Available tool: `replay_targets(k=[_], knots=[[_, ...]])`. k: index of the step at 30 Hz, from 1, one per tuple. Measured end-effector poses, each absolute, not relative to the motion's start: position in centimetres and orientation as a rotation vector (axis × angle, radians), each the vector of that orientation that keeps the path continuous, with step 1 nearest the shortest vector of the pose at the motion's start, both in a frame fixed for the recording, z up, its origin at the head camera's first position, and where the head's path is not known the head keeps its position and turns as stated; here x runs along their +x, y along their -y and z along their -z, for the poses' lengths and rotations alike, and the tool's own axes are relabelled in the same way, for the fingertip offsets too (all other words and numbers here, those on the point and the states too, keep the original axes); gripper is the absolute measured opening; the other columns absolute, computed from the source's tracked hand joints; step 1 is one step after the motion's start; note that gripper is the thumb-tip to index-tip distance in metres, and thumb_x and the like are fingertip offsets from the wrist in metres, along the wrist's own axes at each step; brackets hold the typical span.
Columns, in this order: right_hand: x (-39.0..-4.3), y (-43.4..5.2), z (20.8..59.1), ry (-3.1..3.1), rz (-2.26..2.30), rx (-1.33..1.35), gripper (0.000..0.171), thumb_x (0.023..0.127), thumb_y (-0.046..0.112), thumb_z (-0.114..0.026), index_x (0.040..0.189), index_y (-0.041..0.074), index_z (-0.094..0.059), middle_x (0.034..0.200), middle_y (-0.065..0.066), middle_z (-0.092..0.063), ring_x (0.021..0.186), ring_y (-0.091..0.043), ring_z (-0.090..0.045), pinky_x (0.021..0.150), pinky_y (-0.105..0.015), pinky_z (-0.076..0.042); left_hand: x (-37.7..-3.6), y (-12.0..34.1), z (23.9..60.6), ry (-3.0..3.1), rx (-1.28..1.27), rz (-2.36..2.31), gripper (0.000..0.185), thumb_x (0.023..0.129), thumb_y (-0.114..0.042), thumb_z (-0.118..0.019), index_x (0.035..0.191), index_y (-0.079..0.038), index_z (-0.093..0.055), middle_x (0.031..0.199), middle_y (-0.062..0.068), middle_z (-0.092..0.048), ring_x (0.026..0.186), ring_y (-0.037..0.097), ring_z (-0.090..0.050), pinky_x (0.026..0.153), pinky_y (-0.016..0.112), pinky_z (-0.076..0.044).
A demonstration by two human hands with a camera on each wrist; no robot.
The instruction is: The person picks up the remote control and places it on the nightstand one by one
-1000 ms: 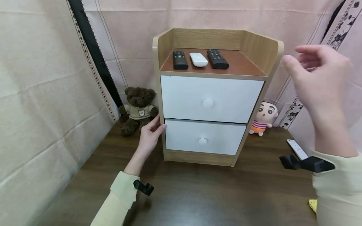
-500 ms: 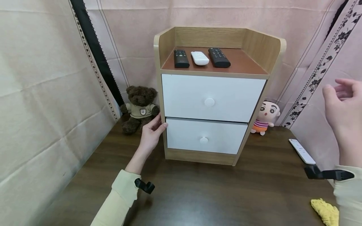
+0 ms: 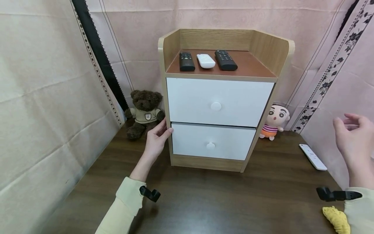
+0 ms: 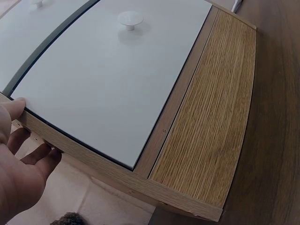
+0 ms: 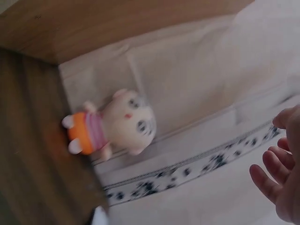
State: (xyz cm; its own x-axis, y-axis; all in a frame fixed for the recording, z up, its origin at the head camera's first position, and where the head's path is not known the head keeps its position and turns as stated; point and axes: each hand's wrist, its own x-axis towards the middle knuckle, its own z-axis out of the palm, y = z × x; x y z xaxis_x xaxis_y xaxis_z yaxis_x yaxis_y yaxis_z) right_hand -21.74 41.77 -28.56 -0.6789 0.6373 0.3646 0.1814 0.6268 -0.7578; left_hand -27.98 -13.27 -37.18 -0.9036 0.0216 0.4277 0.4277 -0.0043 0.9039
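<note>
A small wooden cabinet [image 3: 204, 163] stands on the table, its white upper drawer [image 3: 187, 100] and white lower drawer [image 3: 187, 139] both pushed in. Each drawer has a round white knob. My left hand [image 3: 154, 143] holds the cabinet's left side, the thumb on the front edge and the fingers against the outer side panel, as the left wrist view shows. On the cabinet's brown top lie a black remote [image 3: 186, 61], a white remote [image 3: 205, 61] and another black remote [image 3: 226, 60]. Off to the far right, my right hand [image 3: 355, 143] is raised with loosely bent fingers, holding nothing.
A brown teddy bear [image 3: 145, 110] sits left of the cabinet, and a cartoon doll [image 3: 273, 122] sits to its right. Near the table's right edge lies a slim white remote [image 3: 313, 157]. A yellow cloth [image 3: 336, 219] is beside the right sleeve.
My right hand has moved away from beside the cabinet's top, to the right and then down, bringing the yellow cloth and slim white remote into fuller view. The left hand stays at the cabinet.
</note>
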Motion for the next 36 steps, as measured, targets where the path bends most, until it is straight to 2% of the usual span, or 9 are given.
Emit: replay_targets(k=[7,12,17,19,21,24,29,33,36], knots=[[-22.7,-45.0,33.1,2.304,-1.002,-0.681,0.063,0.102,0.033,-0.054,0.154,0.001,-0.043,0.103,0.009,-0.050,0.060,0.015,-0.042,0.050,-0.010,-0.040,-28.0,13.2,37.1,1.963,-0.487,1.990,0.057,0.102,-0.009,-0.067,0.154,-0.006,-0.044,0.153,0.013,-0.049,0.140,0.022,-0.047,0.108,0.033,-0.045],[-23.2,-46.7,35.9,2.333,-1.176,-0.605,0.070,0.100,0.029,-0.061,0.152,-0.011,-0.036,0.091,0.015,-0.051,0.048,0.010,-0.054,0.049,-0.013,-0.048,-28.0,13.2,37.1,1.953,-0.483,1.985,0.056,0.101,-0.006,-0.067,0.153,-0.005,-0.046,0.151,0.014,-0.050,0.139,0.024,-0.048,0.105,0.030,-0.047],[-23.4,-47.9,38.5,2.409,-1.213,-0.626,0.076,0.101,0.031,-0.061,0.151,-0.017,-0.031,0.108,-0.023,-0.058,0.050,0.008,-0.053,0.050,-0.015,-0.050,-28.0,13.2,37.1,1.948,-0.479,1.993,0.057,0.101,-0.006,-0.067,0.153,-0.004,-0.045,0.151,0.015,-0.050,0.138,0.025,-0.049,0.102,0.026,-0.048],[-23.4,-48.3,39.5,2.439,-1.201,-0.637,0.076,0.102,0.031,-0.060,0.150,-0.019,-0.029,0.126,-0.040,-0.049,0.050,0.008,-0.052,0.049,-0.017,-0.050,-27.9,13.1,37.1,1.947,-0.478,1.995,0.057,0.101,-0.006,-0.067,0.153,-0.004,-0.045,0.151,0.015,-0.050,0.138,0.025,-0.050,0.101,0.025,-0.048],[-23.5,-48.7,40.4,2.455,-1.201,-0.650,0.077,0.102,0.032,-0.059,0.150,-0.019,-0.029,0.138,-0.044,-0.043,0.049,0.008,-0.052,0.049,-0.018,-0.050,-27.9,13.1,37.1,1.947,-0.481,1.999,0.057,0.101,-0.007,-0.067,0.154,-0.004,-0.044,0.151,0.015,-0.049,0.138,0.025,-0.050,0.101,0.024,-0.049],[-23.5,-49.0,41.3,2.428,-1.300,-0.678,0.080,0.101,0.031,-0.061,0.153,-0.017,-0.024,0.148,-0.043,-0.034,0.051,0.008,-0.053,0.052,-0.020,-0.053,-27.9,13.0,37.0,1.941,-0.488,2.004,0.057,0.101,-0.006,-0.066,0.154,-0.004,-0.044,0.151,0.015,-0.050,0.137,0.026,-0.050,0.101,0.024,-0.049],[-23.3,-48.9,42.1,2.325,-1.464,-0.775,0.084,0.098,0.027,-0.068,0.158,-0.010,-0.023,0.142,-0.034,-0.041,0.058,0.012,-0.050,0.055,-0.020,-0.055,-27.8,13.0,37.0,1.941,-0.488,2.006,0.057,0.102,-0.006,-0.066,0.154,-0.004,-0.044,0.152,0.015,-0.050,0.137,0.026,-0.050,0.101,0.024,-0.049],[-23.1,-48.4,42.6,2.144,-1.588,-0.904,0.084,0.094,0.024,-0.075,0.160,0.001,-0.030,0.130,-0.007,-0.054,0.056,0.011,-0.051,0.052,-0.015,-0.051,-27.8,13.0,37.0,1.945,-0.483,2.006,0.057,0.102,-0.006,-0.066,0.154,-0.003,-0.043,0.152,0.015,-0.049,0.138,0.026,-0.049,0.101,0.025,-0.048],[-23.0,-47.7,42.9,2.040,-1.550,-1.018,0.082,0.092,0.031,-0.076,0.160,0.010,-0.037,0.127,0.010,-0.054,0.076,0.009,-0.055,0.066,-0.011,-0.048,-27.7,13.0,37.0,1.945,-0.488,2.009,0.057,0.102,-0.006,-0.065,0.154,-0.002,-0.043,0.153,0.015,-0.048,0.139,0.026,-0.048,0.103,0.026,-0.047]])
